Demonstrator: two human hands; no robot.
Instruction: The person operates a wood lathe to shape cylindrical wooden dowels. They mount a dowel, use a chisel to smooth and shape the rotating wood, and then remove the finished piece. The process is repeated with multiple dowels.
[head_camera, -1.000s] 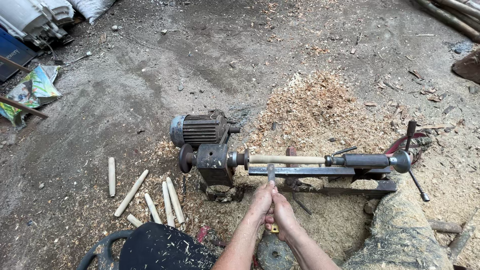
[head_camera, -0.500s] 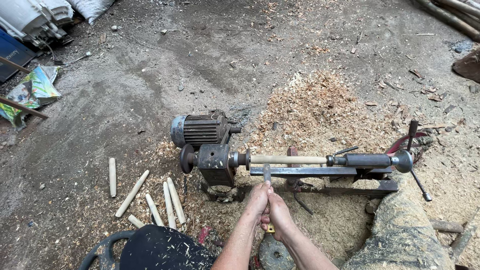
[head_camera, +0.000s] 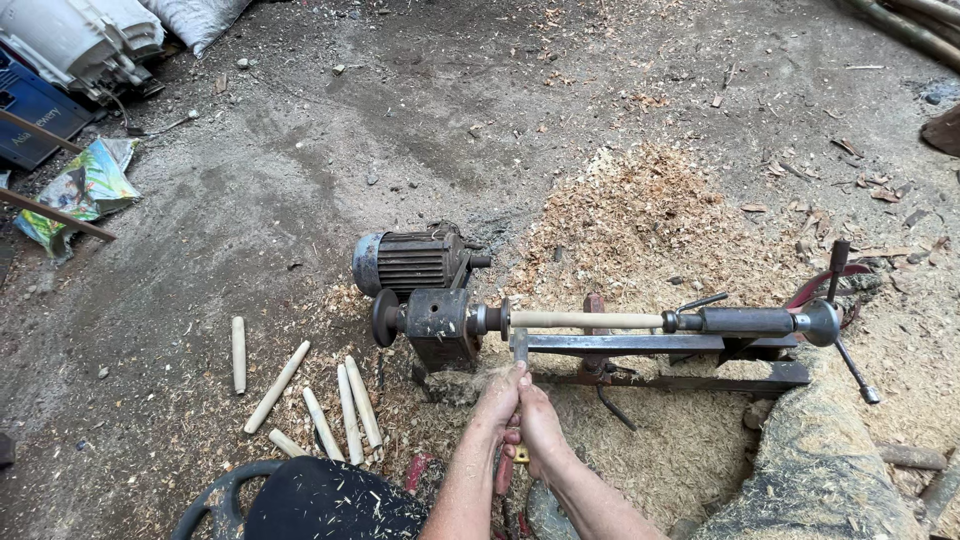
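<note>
6 turned sticks (head_camera: 322, 402) lie beside a sawdust pile (head_camera: 650, 225).

Bare grey dirt floor (head_camera: 300, 180), gritty, daylight even. Broad mound of pale wood shavings (head_camera: 640, 220) at centre right. Crumpled colourful plastic bag (head_camera: 85, 185) and white sacks (head_camera: 195, 15) at upper left edge.

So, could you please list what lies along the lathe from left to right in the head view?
Loose wooden dowels on the ground → electric motor → headstock → wooden spindle being turned → tailstock → round handwheel.
</note>
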